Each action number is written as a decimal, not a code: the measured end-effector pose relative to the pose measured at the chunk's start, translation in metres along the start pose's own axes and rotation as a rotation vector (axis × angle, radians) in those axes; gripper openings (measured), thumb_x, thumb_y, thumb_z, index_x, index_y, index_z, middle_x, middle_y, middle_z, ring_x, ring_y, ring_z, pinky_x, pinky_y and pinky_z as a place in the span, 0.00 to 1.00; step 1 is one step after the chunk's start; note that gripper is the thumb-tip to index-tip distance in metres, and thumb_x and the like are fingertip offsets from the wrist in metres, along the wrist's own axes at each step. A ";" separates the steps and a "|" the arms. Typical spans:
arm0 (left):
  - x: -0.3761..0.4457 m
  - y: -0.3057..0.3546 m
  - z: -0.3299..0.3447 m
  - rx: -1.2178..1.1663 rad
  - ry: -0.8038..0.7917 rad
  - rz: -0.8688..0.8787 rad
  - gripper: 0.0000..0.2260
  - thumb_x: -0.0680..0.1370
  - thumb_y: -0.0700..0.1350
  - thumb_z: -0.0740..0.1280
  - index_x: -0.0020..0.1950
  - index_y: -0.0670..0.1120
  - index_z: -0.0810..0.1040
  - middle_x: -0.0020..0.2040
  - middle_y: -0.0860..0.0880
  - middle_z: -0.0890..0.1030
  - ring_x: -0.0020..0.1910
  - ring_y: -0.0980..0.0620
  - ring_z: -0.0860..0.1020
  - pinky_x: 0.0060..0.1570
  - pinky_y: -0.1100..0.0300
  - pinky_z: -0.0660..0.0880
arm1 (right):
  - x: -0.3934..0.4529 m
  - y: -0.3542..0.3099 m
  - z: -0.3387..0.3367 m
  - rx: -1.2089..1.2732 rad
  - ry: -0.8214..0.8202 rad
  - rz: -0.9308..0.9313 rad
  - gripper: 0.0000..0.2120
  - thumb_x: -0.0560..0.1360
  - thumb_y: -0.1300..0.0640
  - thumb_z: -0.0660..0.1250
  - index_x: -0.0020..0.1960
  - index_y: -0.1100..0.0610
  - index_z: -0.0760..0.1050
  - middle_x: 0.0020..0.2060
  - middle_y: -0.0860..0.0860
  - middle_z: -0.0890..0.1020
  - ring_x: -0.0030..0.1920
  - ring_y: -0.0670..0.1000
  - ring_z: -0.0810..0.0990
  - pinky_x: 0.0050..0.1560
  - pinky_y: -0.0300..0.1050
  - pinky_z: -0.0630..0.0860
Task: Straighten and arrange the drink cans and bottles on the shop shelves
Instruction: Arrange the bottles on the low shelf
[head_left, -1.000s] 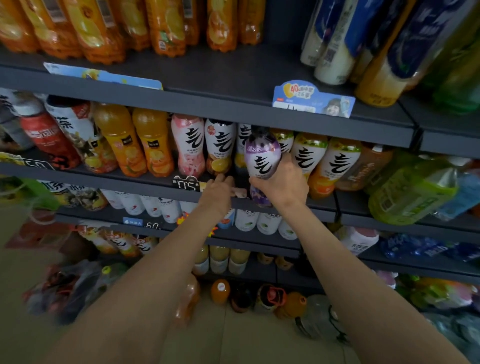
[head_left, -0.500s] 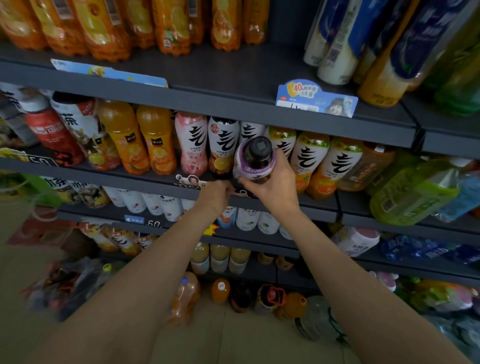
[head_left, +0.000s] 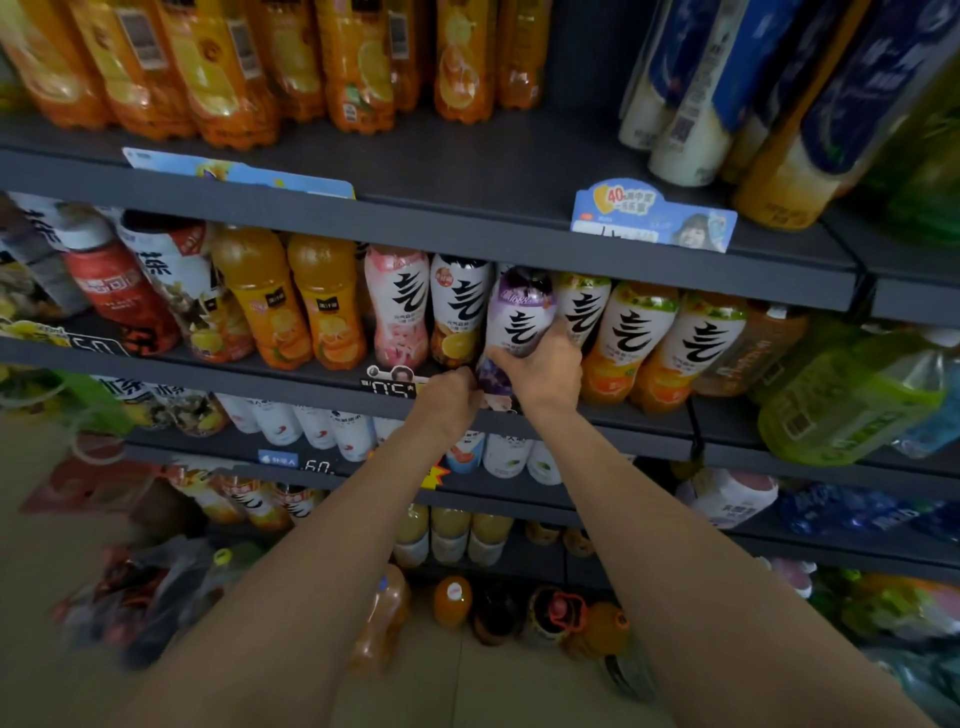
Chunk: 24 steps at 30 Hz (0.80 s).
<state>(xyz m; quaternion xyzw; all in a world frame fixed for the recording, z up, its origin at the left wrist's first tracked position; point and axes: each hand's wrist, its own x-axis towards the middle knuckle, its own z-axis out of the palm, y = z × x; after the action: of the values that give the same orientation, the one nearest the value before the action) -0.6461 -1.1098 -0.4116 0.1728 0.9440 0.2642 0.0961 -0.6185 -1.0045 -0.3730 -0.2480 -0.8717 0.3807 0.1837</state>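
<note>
A purple-labelled bottle (head_left: 519, 317) stands upright in the second shelf's front row, between an orange-labelled bottle (head_left: 460, 312) on its left and a green-topped bottle (head_left: 584, 309) on its right. My right hand (head_left: 545, 366) grips the purple bottle round its lower half. My left hand (head_left: 449, 397) is curled at the shelf's front edge (head_left: 311, 382), just left of the bottle's base; whether it touches the bottle or holds anything is hidden.
Orange juice bottles (head_left: 291, 301) and a pink bottle (head_left: 397, 312) stand further left in the row. The shelf above (head_left: 467, 228) hangs low over the bottle tops. More bottles fill the lower shelves (head_left: 519, 493), and several stand on the floor (head_left: 498, 608).
The purple bottle was tipped with its cap towards me half a second ago; my right hand has stood it upright in the row again. My left hand stayed at the shelf edge.
</note>
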 end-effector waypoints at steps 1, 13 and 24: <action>0.001 0.000 0.000 -0.024 0.012 -0.005 0.12 0.79 0.42 0.60 0.58 0.35 0.73 0.56 0.35 0.78 0.57 0.38 0.75 0.51 0.52 0.69 | 0.000 0.000 0.001 -0.001 0.006 -0.002 0.32 0.66 0.51 0.76 0.62 0.64 0.67 0.55 0.58 0.77 0.56 0.58 0.77 0.50 0.51 0.75; 0.007 0.007 0.010 -0.027 -0.152 -0.048 0.15 0.81 0.46 0.58 0.63 0.38 0.65 0.61 0.38 0.72 0.60 0.39 0.72 0.50 0.53 0.68 | 0.000 -0.003 -0.013 -0.027 -0.004 -0.105 0.32 0.64 0.54 0.78 0.62 0.64 0.67 0.57 0.59 0.77 0.58 0.58 0.76 0.53 0.48 0.74; 0.004 0.007 0.010 -0.021 -0.017 -0.054 0.12 0.80 0.44 0.60 0.57 0.38 0.77 0.56 0.37 0.76 0.58 0.40 0.74 0.52 0.55 0.69 | 0.005 -0.011 -0.020 -0.006 -0.034 -0.042 0.30 0.65 0.53 0.77 0.61 0.64 0.69 0.58 0.59 0.77 0.59 0.58 0.76 0.55 0.48 0.73</action>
<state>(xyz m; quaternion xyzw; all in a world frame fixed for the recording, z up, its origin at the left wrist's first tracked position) -0.6453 -1.0984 -0.4165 0.1483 0.9447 0.2698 0.1129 -0.6157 -0.9965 -0.3516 -0.2235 -0.8810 0.3781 0.1761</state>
